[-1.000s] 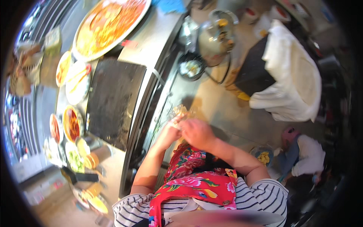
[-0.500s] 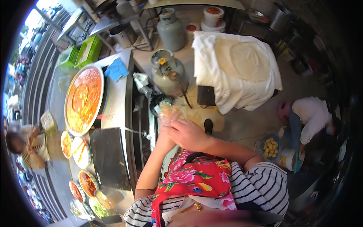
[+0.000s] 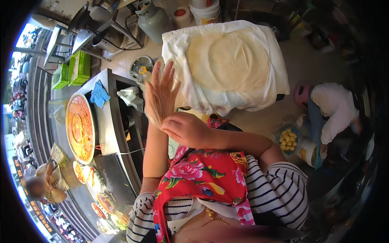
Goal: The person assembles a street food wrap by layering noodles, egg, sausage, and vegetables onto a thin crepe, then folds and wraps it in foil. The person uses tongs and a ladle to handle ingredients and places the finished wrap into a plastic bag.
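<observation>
A white bucket [image 3: 206,12] behind the white cloth [image 3: 276,69] carries a yellowish label with print on its side. Far to the left of the cloth, at the rim of the view, a dark sign [image 3: 36,214] bears orange lettering, small and bent by the lens.

Just behind the cloth, beside that bucket, is a smaller tub [image 3: 183,21] with something red in it. A round pan [image 3: 94,133], well to the left of the cloth, is full of red-orange stew [image 3: 81,131]. Two green crates [image 3: 84,69] are also left of the cloth, farther back than the pan. To the right of the cloth and nearer the wearer, a blue basin [image 3: 288,153] holds pale yellow, rounded pieces that look like peeled potatoes; beside it is another white container next to a crouching person [image 3: 334,105].

The clear glove [image 3: 154,106] is at the near left corner of the cloth, worn on the left hand [image 3: 162,91], which is raised with its fingers spread. The right hand [image 3: 184,128], on the near side of the cloth, pinches the glove's cuff at the left wrist.
</observation>
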Demonstrator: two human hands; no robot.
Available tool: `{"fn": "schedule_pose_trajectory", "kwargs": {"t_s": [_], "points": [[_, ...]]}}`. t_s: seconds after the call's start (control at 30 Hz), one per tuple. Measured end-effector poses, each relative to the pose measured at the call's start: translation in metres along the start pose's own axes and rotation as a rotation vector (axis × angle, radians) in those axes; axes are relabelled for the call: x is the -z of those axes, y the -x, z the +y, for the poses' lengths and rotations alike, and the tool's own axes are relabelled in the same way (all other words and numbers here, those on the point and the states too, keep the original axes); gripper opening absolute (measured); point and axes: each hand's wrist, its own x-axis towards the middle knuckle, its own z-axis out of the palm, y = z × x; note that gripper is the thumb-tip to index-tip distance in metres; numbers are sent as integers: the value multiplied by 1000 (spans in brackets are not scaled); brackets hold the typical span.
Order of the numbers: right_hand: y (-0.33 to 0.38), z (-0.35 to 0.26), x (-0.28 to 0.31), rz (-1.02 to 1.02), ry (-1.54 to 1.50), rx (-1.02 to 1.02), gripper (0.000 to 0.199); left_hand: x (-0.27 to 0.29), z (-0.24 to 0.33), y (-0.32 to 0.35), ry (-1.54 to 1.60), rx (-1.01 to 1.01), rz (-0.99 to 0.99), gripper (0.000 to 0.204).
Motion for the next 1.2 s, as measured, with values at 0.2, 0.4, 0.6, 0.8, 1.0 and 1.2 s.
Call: {"fn": "schedule_pose_trajectory", "kwargs": {"t_s": [0.2,0.4,0.6,0.8,1.0,1.2], "points": [[29,84,120,-380,468,-370,15,21,11,-73,602,24,152,35],[75,122,185,-268,801,-313,11,-7,-34,-84,184,311,59,32],[37,135,152,-168,746,-239,10,6,-44,-97,-95,456,-58,31],[42,131,166,-59,762,-235,8,-9,-54,-89,-324,479,-275,32],[60,138,167,-186,823,-406,7,-2,-76,-82,-693,301,-338,32],[27,152,179,-56,356,-833,11,-33,-120,-109,-1468,-177,-806,26]]}}
